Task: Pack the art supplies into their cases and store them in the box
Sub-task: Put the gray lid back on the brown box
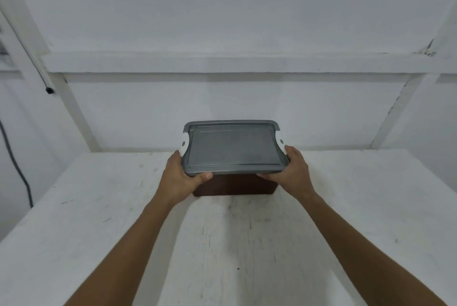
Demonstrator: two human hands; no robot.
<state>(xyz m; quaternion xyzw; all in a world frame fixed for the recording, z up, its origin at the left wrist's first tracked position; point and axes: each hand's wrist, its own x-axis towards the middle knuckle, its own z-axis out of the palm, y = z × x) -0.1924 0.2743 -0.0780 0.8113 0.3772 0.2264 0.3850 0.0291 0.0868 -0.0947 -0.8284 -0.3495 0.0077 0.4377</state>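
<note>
Both hands, left (183,177) and right (289,172), grip the lidded box (235,150) on the white table (99,219).

The grey lid (232,148) hides whatever is inside the box (235,186), and my hands cover its two near corners. My left hand (181,177) and right hand (291,172) curl under the rim, so most of my fingers are out of sight. My forearms run off the bottom edge. The surface (99,231) is cut off on both sides.
</note>
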